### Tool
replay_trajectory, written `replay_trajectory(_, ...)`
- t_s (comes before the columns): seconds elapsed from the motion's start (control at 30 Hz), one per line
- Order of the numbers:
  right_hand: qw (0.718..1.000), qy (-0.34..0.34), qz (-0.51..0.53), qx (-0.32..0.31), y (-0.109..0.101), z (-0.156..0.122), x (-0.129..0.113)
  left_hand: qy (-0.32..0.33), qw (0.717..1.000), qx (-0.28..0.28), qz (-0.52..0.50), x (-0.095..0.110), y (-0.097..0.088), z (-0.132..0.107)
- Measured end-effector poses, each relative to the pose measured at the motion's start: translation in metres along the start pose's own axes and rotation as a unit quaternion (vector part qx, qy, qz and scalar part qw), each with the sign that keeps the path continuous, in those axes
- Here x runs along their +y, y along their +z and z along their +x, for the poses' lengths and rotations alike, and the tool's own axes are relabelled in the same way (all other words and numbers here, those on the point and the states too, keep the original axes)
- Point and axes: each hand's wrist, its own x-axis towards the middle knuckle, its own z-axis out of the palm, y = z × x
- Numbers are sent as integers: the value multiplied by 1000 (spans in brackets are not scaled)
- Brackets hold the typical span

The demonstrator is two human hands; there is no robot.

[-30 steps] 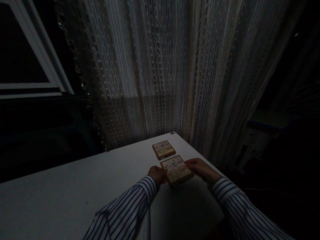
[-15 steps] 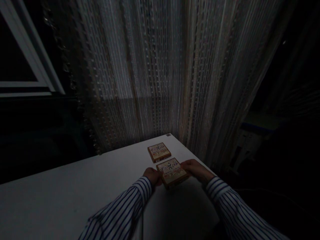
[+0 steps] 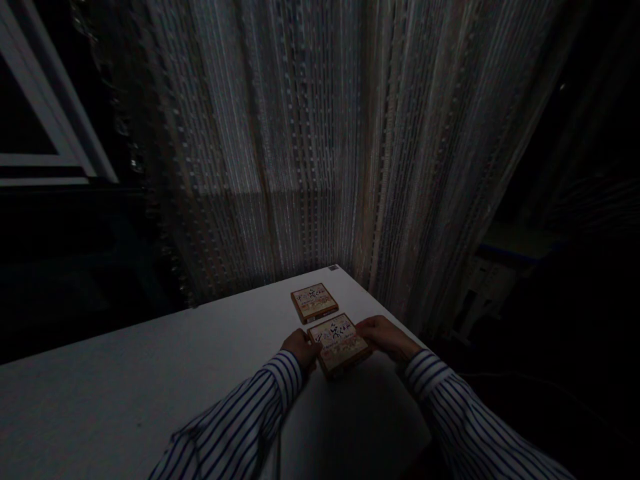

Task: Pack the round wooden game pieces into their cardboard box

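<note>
A flat square box [image 3: 339,348] with dark lettering on a pale printed top and brown sides is between my two hands, at the near right part of the white table. My left hand [image 3: 301,349] grips its left edge, thumb on top. At its right edge, my right hand [image 3: 383,335] pinches the box with fingers closed. Just beyond lies a second box [image 3: 315,302] of the same look, flat on the table, with neither hand on it. Whether the held box touches the table is hard to tell in the dim light.
The white table [image 3: 150,353] stretches left, with a small dark label [image 3: 333,267] at its far corner. A beaded string curtain [image 3: 320,133] hangs right behind it. A pale window frame [image 3: 75,113] stands upper left. Dark furniture [image 3: 485,287] shows at the right.
The view has shifted slightly, so everything sits a little further left. Both hands keep hold of the near box; the far box lies as before.
</note>
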Motion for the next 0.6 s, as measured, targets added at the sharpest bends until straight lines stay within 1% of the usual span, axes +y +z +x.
replay_trajectory(0.17,998,-18,-64,20,3,-2,-2,82,991,17,105,1,-4,-3)
replay_trajectory(0.23,994,-26,-100,31,4,-3,-4,95,986,14,137,3,-5,-4)
replay_trajectory(0.33,984,-40,-164,56,4,-4,-7,100,982,11,159,4,-6,-4)
replay_trajectory(0.53,954,-77,-273,98,7,-14,-12,103,976,13,192,2,-5,-1)
replay_trajectory(0.57,945,-89,-296,106,9,-17,-13,105,975,14,197,2,-4,-1)
replay_trajectory(0.6,925,-115,-342,121,11,-21,-14,107,974,15,201,3,-4,-1)
